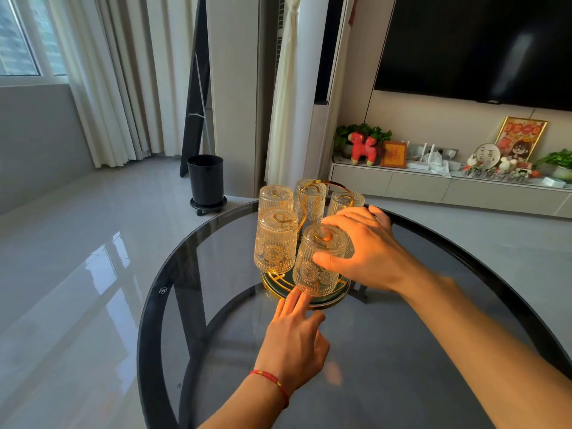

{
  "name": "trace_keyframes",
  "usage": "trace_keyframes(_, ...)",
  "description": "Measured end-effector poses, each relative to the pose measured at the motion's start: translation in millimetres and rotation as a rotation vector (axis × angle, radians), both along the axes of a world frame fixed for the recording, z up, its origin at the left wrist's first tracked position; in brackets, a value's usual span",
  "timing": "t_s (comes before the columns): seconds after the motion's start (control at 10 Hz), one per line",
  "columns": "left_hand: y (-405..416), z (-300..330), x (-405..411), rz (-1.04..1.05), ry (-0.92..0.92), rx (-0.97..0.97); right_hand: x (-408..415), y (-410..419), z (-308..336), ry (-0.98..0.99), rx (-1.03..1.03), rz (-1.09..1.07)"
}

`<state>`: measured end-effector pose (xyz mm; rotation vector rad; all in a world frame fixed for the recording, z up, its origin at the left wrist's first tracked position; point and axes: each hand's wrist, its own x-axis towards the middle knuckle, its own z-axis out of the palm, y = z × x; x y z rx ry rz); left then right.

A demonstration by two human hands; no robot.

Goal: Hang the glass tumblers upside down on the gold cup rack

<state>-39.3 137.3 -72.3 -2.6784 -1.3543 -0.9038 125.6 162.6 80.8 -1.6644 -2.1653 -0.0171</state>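
Observation:
A gold cup rack (309, 300) with a round base and a looped handle stands on the dark glass table (216, 305). Several embossed glass tumblers hang upside down on it. My right hand (368, 252) is wrapped around the nearest tumbler (315, 270), at the rack's front, thumb on its side and fingers over its upturned base. A second tumbler (274, 243) hangs to its left, and others (275, 196) stand behind. My left hand (294, 339), with a red string bracelet at the wrist, lies with its fingers apart, fingertips touching the front rim of the rack's base.
The round table has a dark rim (148, 305) and reflects the window. Beyond it stand a black bin on castors (206, 181), curtains, a TV cabinet (448, 187) with ornaments and plants, and a wall-mounted TV (479, 44).

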Motion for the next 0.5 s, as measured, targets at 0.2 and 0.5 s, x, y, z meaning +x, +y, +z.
trace_keyframes(0.2,1.0,-3.3,0.1,-0.006,-0.012,0.007,-0.5,1.7,2.4,-0.024,0.000,0.005)
trace_keyframes(0.5,-1.1,-3.4,-2.7,-0.049,-0.052,-0.081,-3.5,-6.7,-0.6,-0.016,0.012,-0.012)
